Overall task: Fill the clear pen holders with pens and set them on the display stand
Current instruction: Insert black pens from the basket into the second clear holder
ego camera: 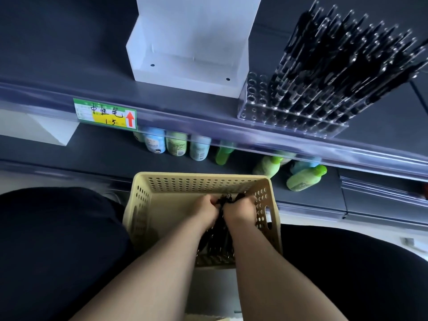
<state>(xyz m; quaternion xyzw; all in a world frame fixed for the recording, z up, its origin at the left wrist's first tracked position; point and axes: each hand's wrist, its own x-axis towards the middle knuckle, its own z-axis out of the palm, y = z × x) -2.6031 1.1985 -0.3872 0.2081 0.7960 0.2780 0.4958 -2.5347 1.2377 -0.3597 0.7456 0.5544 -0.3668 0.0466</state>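
Novice: Why are both hands in the beige basket [199, 176]?
Stocker: The left hand [208, 210] and the right hand [240, 213] curl round one bundle of black pens [228, 198], probably evening it up so it lifts together.
Novice: And the clear pen holder [252, 107]?
Stocker: It's on the shelf [69, 54], upper right and mostly full. Its leftmost holes stand empty, likely waiting for these pens.

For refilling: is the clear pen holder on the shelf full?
Not full: clear pen holder has empty holes at left; black pens fill the rest.
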